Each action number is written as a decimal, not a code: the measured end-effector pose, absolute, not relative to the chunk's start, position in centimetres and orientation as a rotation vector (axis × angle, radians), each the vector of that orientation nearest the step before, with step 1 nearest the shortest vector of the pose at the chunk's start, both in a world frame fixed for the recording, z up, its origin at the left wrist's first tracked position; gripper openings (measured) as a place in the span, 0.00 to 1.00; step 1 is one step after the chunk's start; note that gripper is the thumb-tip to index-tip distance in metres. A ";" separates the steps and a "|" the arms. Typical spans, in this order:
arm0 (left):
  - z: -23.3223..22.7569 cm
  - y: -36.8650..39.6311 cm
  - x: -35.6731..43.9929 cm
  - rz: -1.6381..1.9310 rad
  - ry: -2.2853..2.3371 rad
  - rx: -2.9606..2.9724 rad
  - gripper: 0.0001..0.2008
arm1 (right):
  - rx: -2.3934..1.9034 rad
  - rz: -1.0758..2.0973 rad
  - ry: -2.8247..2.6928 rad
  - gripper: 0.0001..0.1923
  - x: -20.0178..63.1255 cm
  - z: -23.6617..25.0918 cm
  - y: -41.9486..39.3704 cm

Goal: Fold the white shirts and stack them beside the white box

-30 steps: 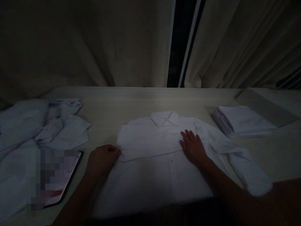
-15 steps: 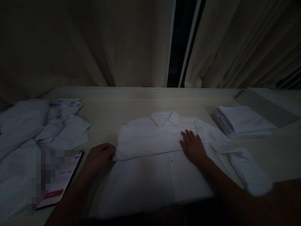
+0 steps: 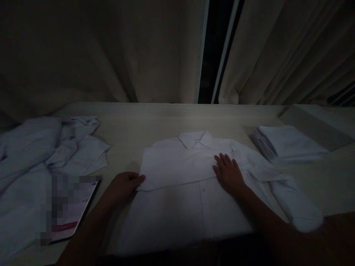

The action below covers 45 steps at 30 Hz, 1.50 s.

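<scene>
here, left hand [image 3: 125,184] pinches a partly folded white shirt [image 3: 177,168], right hand [image 3: 229,173] splayed atop.

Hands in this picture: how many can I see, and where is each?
2. The left hand holds the left end of the folded flap on the white shirt; the right hand lies flat on the shirt, nearer than the collar. No other hand shows.

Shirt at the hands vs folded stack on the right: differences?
The shirt lies largely spread, one sleeve extended; the folded stack is compact. The shirt shows its collar; the folded stack shows none. The left hand and right hand touch the shirt, not the folded stack. Both look white.
</scene>
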<state>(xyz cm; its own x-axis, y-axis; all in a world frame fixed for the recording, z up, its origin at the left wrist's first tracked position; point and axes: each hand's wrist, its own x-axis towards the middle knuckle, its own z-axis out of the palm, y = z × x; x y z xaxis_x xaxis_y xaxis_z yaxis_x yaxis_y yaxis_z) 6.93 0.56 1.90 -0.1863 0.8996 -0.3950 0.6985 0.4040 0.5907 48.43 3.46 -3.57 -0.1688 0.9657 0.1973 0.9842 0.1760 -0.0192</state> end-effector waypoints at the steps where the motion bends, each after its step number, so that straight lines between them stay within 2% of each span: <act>1: 1.9 0.5 6.9 0.392 1.942 1.360 0.23 | -1.911 -0.170 -2.277 0.29 48.4 -3.6 3.5; 9: 2.0 1.0 8.0 0.569 2.101 1.353 0.20 | -1.897 -0.138 -2.277 0.29 48.6 -3.6 4.0; 14: 0.8 1.7 7.6 0.416 2.265 1.524 0.19 | -1.906 -0.119 -2.282 0.30 48.5 -3.6 4.2; 18: 1.2 1.1 7.1 0.224 2.202 1.561 0.21 | -1.913 -0.119 -2.277 0.30 48.4 -3.5 4.2; 24: 2.0 1.7 7.8 0.524 2.144 1.441 0.26 | -1.918 -0.142 -2.267 0.30 48.2 -3.6 4.2; 36: 0.6 4.7 8.6 0.636 2.228 1.302 0.18 | -1.900 -0.130 -2.275 0.30 48.2 -3.5 4.6; 41: 0.3 4.4 8.4 0.579 2.324 1.359 0.20 | -1.908 -0.113 -2.278 0.30 47.9 -3.0 4.8; 45: 1.3 3.3 7.4 0.506 2.180 1.336 0.22 | -1.894 -0.157 -2.271 0.30 47.9 -1.9 4.7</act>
